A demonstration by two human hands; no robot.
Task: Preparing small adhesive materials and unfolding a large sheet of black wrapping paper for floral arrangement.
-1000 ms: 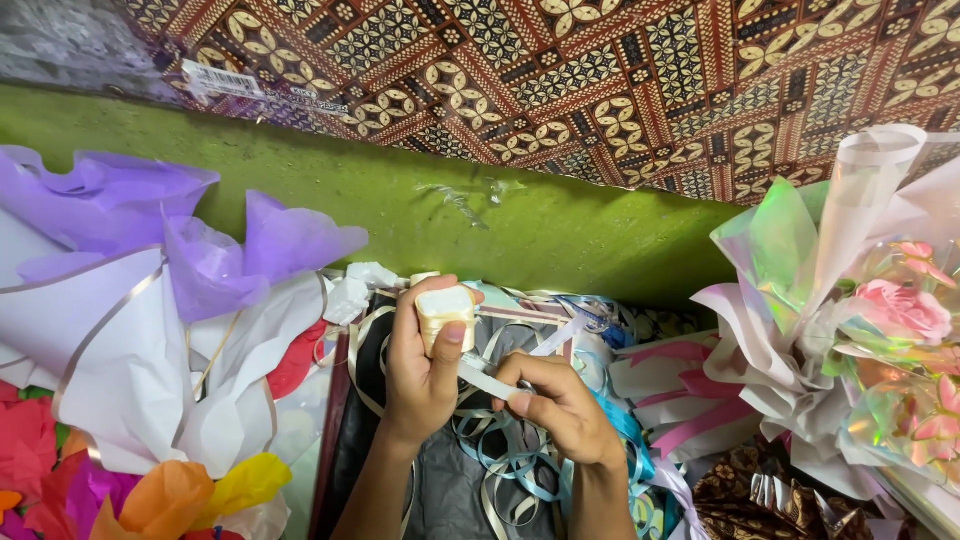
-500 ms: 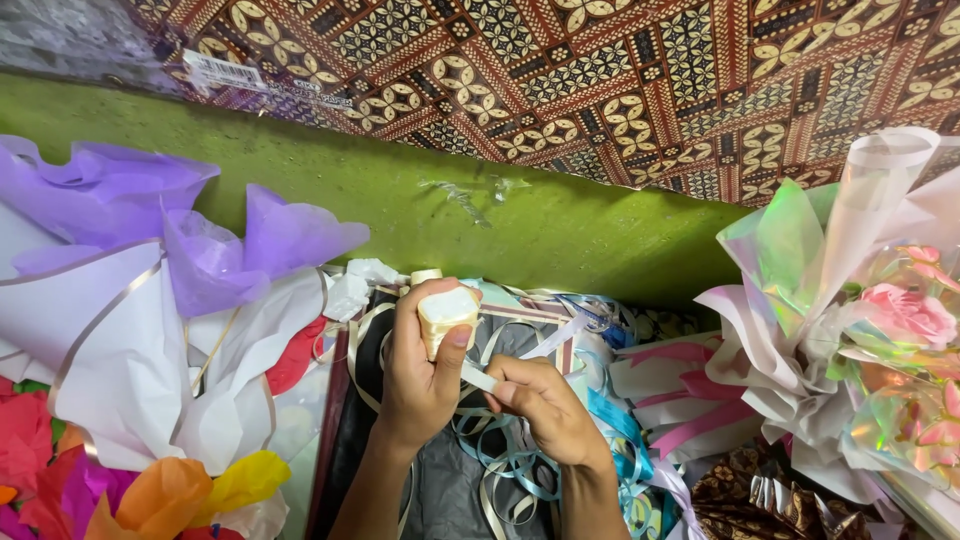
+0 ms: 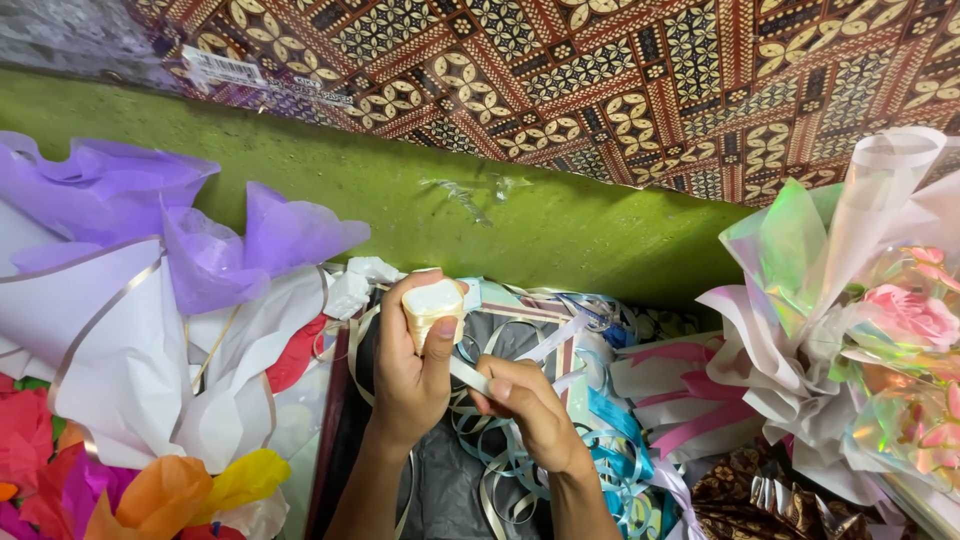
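Observation:
My left hand (image 3: pixel 412 375) grips a small cream ribbon spool (image 3: pixel 432 305), held upright between thumb and fingers. A cream ribbon strand (image 3: pixel 470 376) runs from the spool to my right hand (image 3: pixel 525 408), which pinches it just below and to the right. Both hands hover over a dark box (image 3: pixel 445 480) full of tangled blue, white and cream ribbons (image 3: pixel 610 470).
Purple and white wrapping paper (image 3: pixel 150 300) piles at the left, with red, orange and yellow tissue (image 3: pixel 150 490) below it. A wrapped bouquet with a pink rose (image 3: pixel 905 315) stands at the right. Behind are a green wall (image 3: pixel 450 195) and patterned brown cloth (image 3: pixel 620 80).
My hands shifted slightly up and right with the spool. The right hand keeps its pinch on the ribbon strand, close under the spool.

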